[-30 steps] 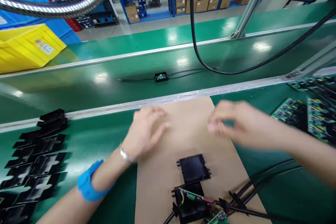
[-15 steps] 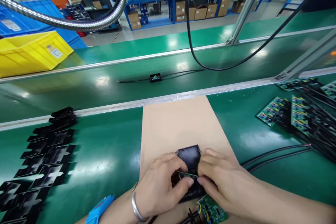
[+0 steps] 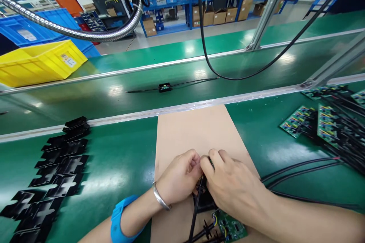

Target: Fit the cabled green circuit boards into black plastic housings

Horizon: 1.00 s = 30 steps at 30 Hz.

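Above the cardboard sheet [image 3: 189,131], my two hands meet at the fingertips. My right hand [image 3: 228,184] is closed around a small circuit board [image 3: 211,162], of which only a green sliver shows between the fingers. My left hand [image 3: 181,176] is closed in a pinch against it, and its fingertips hide what they grip. A black cable [image 3: 195,212] runs up from the bottom edge to just under both hands. Below them, a black plastic case [image 3: 207,204] lies on the cardboard, mostly covered. A green circuit board panel [image 3: 232,226] with wires rests beside my right wrist.
Several black plastic cases [image 3: 67,165] lie in rows at left. Circuit boards with cables [image 3: 327,121] are heaped at right. Beyond the metal rail [image 3: 125,115], a small cased board [image 3: 164,87] lies on the green surface. A yellow bin [image 3: 42,62] stands at far left; a black cable [image 3: 242,78] hangs ahead.
Both hands have moved up and closer together, lifting the small board off the black case. The black cable now shows hanging below them. The view has shifted slightly.
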### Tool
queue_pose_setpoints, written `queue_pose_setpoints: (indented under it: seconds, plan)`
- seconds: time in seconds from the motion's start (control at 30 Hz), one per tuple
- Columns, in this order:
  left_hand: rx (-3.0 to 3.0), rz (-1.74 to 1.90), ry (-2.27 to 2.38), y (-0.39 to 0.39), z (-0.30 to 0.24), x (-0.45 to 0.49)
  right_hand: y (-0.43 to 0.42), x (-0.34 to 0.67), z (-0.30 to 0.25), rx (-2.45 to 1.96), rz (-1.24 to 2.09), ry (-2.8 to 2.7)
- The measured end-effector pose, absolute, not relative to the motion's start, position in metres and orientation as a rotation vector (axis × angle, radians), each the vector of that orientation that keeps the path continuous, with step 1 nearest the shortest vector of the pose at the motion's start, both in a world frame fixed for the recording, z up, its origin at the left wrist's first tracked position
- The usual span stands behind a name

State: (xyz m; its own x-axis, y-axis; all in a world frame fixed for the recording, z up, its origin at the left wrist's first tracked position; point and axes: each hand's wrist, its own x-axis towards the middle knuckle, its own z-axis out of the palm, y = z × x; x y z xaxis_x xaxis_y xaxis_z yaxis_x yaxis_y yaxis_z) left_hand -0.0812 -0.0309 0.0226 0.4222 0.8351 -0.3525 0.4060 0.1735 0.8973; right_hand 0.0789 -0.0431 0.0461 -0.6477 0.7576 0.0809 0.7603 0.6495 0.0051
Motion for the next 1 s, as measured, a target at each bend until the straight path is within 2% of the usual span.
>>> queue_pose_setpoints:
  seconds: [0.17,0.33,0.43,0.77,1.0]
  plan:
    - [0.992,0.349,1.053,-0.033,0.022,-0.099,-0.027,0.104,0.039,-1.098,0.129,-2.859]
    - [1.761,0.235,1.326,-0.043,0.031,-0.114,-0.014,0.115,0.021,-1.07,0.209,-2.902]
    - [1.964,0.189,1.338,-0.046,0.03,-0.117,-0.007,0.119,0.018,-1.021,0.235,-2.927]
    - [2.025,0.316,1.386,-0.04,0.007,-0.11,0.003,0.112,0.031,-0.898,0.319,-3.015]
    - [1.922,0.316,1.393,-0.032,0.005,-0.116,0.011,0.107,0.026,-0.817,0.244,-3.004]
